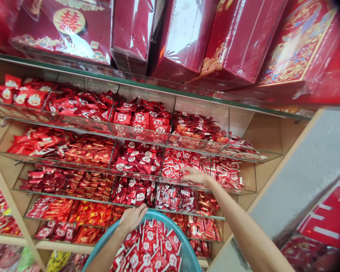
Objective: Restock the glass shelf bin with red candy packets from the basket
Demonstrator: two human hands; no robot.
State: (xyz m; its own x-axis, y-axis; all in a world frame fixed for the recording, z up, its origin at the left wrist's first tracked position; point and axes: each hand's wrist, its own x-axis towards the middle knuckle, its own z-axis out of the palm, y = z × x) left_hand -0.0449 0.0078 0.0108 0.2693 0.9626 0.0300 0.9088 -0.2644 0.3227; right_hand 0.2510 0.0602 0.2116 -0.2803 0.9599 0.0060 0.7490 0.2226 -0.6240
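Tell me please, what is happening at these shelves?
A person's left hand is at the rim of a round teal plastic basin holding many small red-and-white packets. The right hand reaches, fingers extended, to a clear-fronted shelf compartment with similar-looking packets; whether it touches any is unclear.

bright glare above, soft blur, dark corners.

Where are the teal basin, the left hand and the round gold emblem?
Teal basin [188, 247], head view: inner wall, right side.
Left hand [131, 220], head view: back of the hand.
Round gold emblem [69, 20], head view: its middle.
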